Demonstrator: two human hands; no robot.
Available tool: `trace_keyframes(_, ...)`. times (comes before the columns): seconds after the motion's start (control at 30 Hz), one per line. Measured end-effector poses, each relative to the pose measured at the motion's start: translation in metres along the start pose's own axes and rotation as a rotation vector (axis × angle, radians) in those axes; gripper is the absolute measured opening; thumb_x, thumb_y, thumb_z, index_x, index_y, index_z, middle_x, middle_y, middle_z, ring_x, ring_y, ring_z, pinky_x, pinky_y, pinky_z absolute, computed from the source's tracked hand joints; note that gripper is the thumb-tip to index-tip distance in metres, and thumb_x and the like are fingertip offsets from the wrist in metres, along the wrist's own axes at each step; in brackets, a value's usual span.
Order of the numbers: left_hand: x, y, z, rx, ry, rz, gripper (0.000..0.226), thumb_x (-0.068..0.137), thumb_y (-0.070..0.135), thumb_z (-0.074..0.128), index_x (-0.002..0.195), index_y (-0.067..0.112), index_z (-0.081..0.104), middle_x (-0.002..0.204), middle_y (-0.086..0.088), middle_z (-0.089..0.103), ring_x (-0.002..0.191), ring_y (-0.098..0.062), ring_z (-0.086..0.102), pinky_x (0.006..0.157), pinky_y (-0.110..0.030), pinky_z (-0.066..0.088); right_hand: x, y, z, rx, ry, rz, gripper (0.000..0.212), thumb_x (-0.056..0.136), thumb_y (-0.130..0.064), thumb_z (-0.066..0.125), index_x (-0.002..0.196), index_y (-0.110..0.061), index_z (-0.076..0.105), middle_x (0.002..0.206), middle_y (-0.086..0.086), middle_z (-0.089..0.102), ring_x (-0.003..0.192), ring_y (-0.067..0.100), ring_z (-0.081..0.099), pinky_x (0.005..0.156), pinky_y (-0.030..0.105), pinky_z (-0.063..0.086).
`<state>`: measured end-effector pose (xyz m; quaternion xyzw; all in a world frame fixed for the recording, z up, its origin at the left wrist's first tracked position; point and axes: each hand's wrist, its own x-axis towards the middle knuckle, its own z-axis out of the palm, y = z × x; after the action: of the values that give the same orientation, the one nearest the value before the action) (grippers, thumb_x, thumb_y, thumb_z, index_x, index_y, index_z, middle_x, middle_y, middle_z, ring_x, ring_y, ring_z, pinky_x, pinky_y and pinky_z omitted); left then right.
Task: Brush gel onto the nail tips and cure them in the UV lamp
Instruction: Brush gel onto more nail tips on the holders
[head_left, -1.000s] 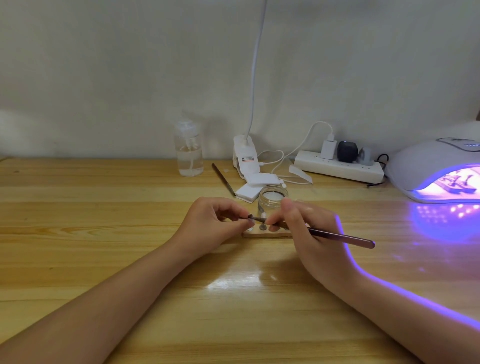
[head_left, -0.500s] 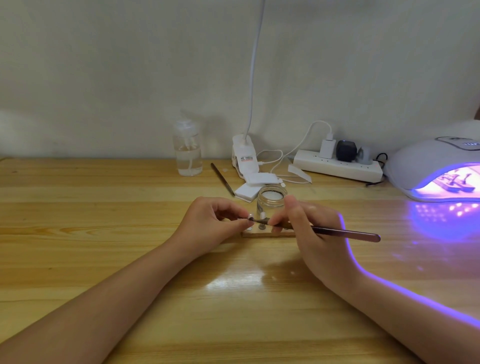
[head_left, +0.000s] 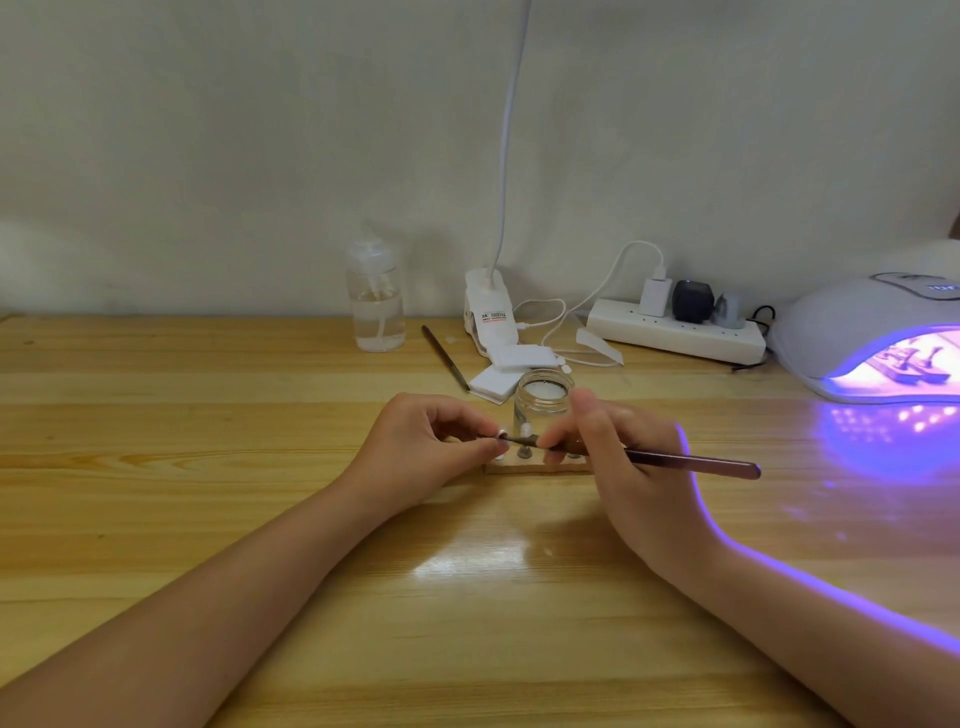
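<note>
Right now I work at a pale wooden table pushed against a plain off-white wall, its far edge running along the wall at twelve o'clock. My left hand pinches a small nail tip between curled fingers, and my right hand grips a brush like a pen, its head touching that tip and its handle pointing to three o'clock. Just behind my hands a little wooden holder lies flat with more tips standing on pegs, and a small glass jar stands right beyond it. At two o'clock the UV lamp glows violet at the table's right edge, with tips on a holder inside, and throws purple light over the wood and my right forearm. Along the wall from eleven to one o'clock stand a clear pump bottle, a clip lamp, white pads, a spare brush and a power strip. Bare wood stretches wide at nine o'clock and toward me at six.
</note>
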<state>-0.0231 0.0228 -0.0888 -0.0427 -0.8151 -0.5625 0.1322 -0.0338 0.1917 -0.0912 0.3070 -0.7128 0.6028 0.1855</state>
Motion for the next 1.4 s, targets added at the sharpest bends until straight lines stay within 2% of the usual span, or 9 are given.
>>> trace_keyframes(0.1,-0.0004,0.0007,0.0001,0.002,-0.007,0.003,0.018,0.069,0.008,0.078,0.062,0.023,0.07,0.055,0.009,0.065,0.055,-0.001,0.053,0.053,-0.008,0.041,-0.0009,-0.0012,-0.0009,0.055,0.011,-0.003,0.04,0.087,-0.039,0.042,0.063,-0.019,0.066,0.058,-0.009,0.065,0.059,0.007,0.063,0.063,0.015,0.047)
trace_keyframes(0.3,-0.0012,0.0017,-0.0002,-0.002,-0.017,0.012,0.017,0.069,0.009,0.077,0.063,0.023,0.07,0.057,0.008,0.065,0.057,-0.003,0.055,0.054,-0.008,0.043,0.0016,0.0009,-0.0013,-0.093,-0.041,0.027,0.033,0.092,-0.035,0.045,0.068,-0.026,0.066,0.062,-0.009,0.065,0.068,0.005,0.062,0.066,0.017,0.045)
trace_keyframes(0.5,-0.0002,0.0004,-0.0006,0.02,-0.015,0.017,0.017,0.069,0.007,0.077,0.064,0.022,0.07,0.057,0.009,0.065,0.056,0.0,0.054,0.053,-0.008,0.041,-0.0014,-0.0007,-0.0004,0.059,-0.009,-0.009,0.041,0.087,-0.038,0.044,0.061,-0.016,0.067,0.057,-0.007,0.064,0.057,0.006,0.062,0.062,0.012,0.046)
trace_keyframes(0.7,-0.0009,0.0009,-0.0009,0.01,-0.019,0.037,0.017,0.07,0.008,0.077,0.063,0.022,0.07,0.056,0.01,0.065,0.055,0.002,0.054,0.054,-0.008,0.041,0.002,0.0008,-0.0008,-0.035,0.012,0.048,0.036,0.094,-0.036,0.047,0.067,-0.022,0.067,0.062,-0.003,0.066,0.066,0.008,0.064,0.066,0.021,0.05)
trace_keyframes(0.87,-0.0005,0.0007,-0.0012,0.018,-0.022,0.046,0.014,0.07,0.008,0.077,0.066,0.019,0.07,0.053,0.014,0.063,0.051,0.006,0.053,0.051,-0.005,0.038,-0.0005,0.0004,-0.0008,0.012,0.004,0.011,0.038,0.091,-0.027,0.048,0.062,-0.014,0.068,0.058,-0.002,0.066,0.059,0.007,0.063,0.065,0.014,0.047)
trace_keyframes(0.93,-0.0004,0.0004,-0.001,0.018,-0.023,0.054,0.016,0.07,0.009,0.077,0.065,0.021,0.069,0.052,0.015,0.062,0.05,0.005,0.05,0.05,-0.006,0.037,-0.0012,-0.0005,-0.0007,0.064,0.009,-0.01,0.039,0.09,-0.031,0.049,0.06,-0.013,0.067,0.057,-0.005,0.065,0.056,0.009,0.062,0.066,0.013,0.047)
trace_keyframes(1.07,-0.0004,-0.0005,-0.0016,0.0,-0.038,0.065,0.014,0.071,0.01,0.076,0.065,0.02,0.068,0.054,0.013,0.063,0.051,0.005,0.051,0.052,-0.007,0.039,0.0016,-0.0008,-0.0013,0.009,0.048,0.01,0.034,0.087,-0.04,0.044,0.065,-0.024,0.065,0.061,-0.008,0.065,0.064,0.009,0.063,0.067,0.02,0.049)
trace_keyframes(1.2,0.0,-0.0008,-0.0018,-0.007,-0.037,0.061,0.013,0.071,0.01,0.076,0.066,0.019,0.068,0.056,0.012,0.064,0.053,0.004,0.053,0.054,-0.008,0.041,0.0026,0.0003,-0.0003,-0.095,0.026,-0.016,0.029,0.091,-0.029,0.046,0.069,-0.029,0.065,0.063,-0.01,0.065,0.069,0.008,0.063,0.07,0.027,0.049)
trace_keyframes(1.4,-0.0003,-0.0007,-0.0021,-0.008,-0.048,0.08,0.015,0.071,0.004,0.075,0.067,0.016,0.068,0.058,0.013,0.064,0.057,0.005,0.056,0.057,-0.007,0.042,-0.0008,-0.0012,0.0,0.047,-0.01,0.052,0.042,0.089,-0.028,0.044,0.059,-0.01,0.067,0.054,0.002,0.064,0.053,0.01,0.061,0.063,0.021,0.05)
